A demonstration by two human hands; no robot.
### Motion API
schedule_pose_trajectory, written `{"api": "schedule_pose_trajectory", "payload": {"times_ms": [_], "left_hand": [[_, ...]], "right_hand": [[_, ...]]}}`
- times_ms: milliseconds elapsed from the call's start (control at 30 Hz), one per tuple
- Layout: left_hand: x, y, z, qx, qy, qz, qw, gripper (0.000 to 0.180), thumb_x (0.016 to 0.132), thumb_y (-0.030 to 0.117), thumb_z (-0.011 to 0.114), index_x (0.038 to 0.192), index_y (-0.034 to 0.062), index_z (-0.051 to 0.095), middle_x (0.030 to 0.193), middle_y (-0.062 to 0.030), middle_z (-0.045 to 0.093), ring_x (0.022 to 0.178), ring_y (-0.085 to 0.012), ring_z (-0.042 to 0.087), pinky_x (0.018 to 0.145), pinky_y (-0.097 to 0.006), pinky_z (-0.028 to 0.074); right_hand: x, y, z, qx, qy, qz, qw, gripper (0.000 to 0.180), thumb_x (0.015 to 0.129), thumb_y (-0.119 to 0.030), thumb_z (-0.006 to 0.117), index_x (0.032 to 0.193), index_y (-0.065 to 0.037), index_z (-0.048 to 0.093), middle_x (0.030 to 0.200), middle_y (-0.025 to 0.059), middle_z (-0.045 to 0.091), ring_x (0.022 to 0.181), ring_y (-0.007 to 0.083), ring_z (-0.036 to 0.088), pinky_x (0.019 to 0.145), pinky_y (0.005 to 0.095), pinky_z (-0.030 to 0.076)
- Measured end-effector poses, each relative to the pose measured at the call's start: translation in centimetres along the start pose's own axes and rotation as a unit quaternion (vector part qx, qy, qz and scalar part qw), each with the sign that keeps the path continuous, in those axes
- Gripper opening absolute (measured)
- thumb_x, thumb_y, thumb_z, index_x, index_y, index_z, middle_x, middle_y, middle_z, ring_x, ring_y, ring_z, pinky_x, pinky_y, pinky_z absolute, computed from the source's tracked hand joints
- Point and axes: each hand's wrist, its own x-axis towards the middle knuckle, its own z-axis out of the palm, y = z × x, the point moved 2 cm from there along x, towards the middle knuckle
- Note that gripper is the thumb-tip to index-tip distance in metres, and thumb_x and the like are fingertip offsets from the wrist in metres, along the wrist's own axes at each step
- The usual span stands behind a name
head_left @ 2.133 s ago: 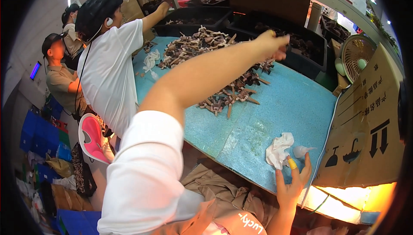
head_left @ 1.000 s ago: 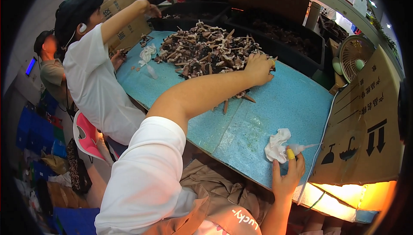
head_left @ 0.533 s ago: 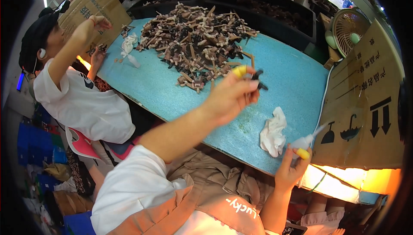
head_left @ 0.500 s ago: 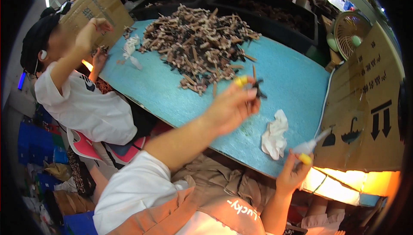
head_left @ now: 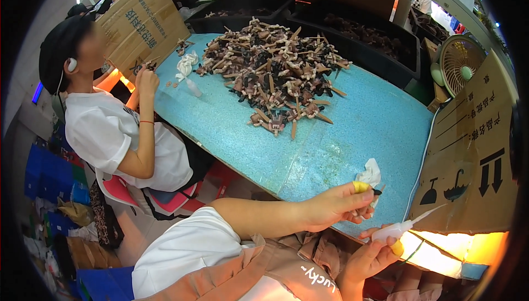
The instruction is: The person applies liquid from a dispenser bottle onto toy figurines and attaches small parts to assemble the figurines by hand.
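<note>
Left hand (head_left: pixel 336 208) withdrew, apparently pinching dark piece (head_left: pixel 377 192).

Two white rags (head_left: pixel 370 172), one fan (head_left: pixel 455 71)

The left arm crosses the lower frame from the white sleeve, forearm bare and nearly level; the left hand (head_left: pixel 336 207) is curled, thumb and forefinger pinched, a yellow cot on the fingertip; the right hand (head_left: pixel 370 256) rises from the bottom edge just below it, palm up, fingers closed, thumb capped in yellow; the two hands sit close, not touching.
</note>
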Motion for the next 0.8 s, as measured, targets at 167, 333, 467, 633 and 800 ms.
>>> {"api": "schedule_pose_trajectory", "payload": {"times_ms": [167, 333, 467, 633, 800], "left_hand": [[2.2, -0.4, -0.8, 0.071, 0.017, 0.059, 0.996, 0.033, 0.089, 0.041, 0.049, 0.103, 0.0104, 0.051, 0.09, 0.0026, 0.056, 0.079, -0.0057, 0.048, 0.064, -0.02, 0.037], [1.0, -0.1, 0.4, -0.009, -0.014, 0.051, 0.999, 0.04, 0.089, 0.035, 0.051, 0.117, 0.009, 0.041, 0.102, -0.0013, 0.055, 0.081, -0.0089, 0.051, 0.063, -0.021, 0.039], [-0.6, 0.4, 0.9, -0.074, -0.04, 0.072, 0.994, 0.046, 0.089, 0.025, 0.051, 0.126, 0.0087, 0.029, 0.111, -0.0066, 0.051, 0.089, -0.0142, 0.053, 0.068, -0.022, 0.041], [-1.2, -0.8, 0.6, -0.078, -0.063, 0.038, 0.994, 0.039, 0.089, 0.015, 0.05, 0.124, 0.007, 0.034, 0.113, -0.0106, 0.05, 0.095, -0.0177, 0.052, 0.079, -0.029, 0.041], [-0.9, -1.8, -0.3, 0.075, -0.021, 0.014, 0.997, 0.04, 0.088, 0.017, 0.054, 0.121, 0.0067, 0.036, 0.106, -0.0078, 0.052, 0.098, -0.0174, 0.051, 0.086, -0.031, 0.04]], "right_hand": [[0.1, 0.0, 0.1, -0.004, 0.015, 0.011, 1.0, 0.025, 0.09, -0.017, 0.047, 0.113, -0.012, 0.04, 0.107, 0.0157, 0.043, 0.071, 0.0198, 0.049, 0.058, 0.0281, 0.044], [-0.2, -0.1, -0.7, -0.014, 0.013, 0.0, 1.0, 0.026, 0.09, -0.018, 0.046, 0.115, -0.012, 0.04, 0.106, 0.0157, 0.043, 0.072, 0.0197, 0.049, 0.059, 0.0285, 0.044], [-0.3, -0.4, -0.5, -0.023, -0.004, -0.015, 1.0, 0.027, 0.09, -0.019, 0.046, 0.115, -0.012, 0.039, 0.106, 0.0158, 0.043, 0.073, 0.0202, 0.05, 0.062, 0.0285, 0.044], [-0.3, -0.5, -0.1, -0.004, -0.036, -0.019, 0.999, 0.027, 0.09, -0.019, 0.046, 0.115, -0.013, 0.039, 0.106, 0.0162, 0.043, 0.074, 0.0204, 0.05, 0.064, 0.0294, 0.044], [-0.2, -0.8, 0.0, -0.02, -0.047, -0.009, 0.999, 0.031, 0.09, -0.022, 0.047, 0.118, -0.014, 0.037, 0.107, 0.0157, 0.044, 0.077, 0.0215, 0.051, 0.07, 0.0339, 0.044]]}}
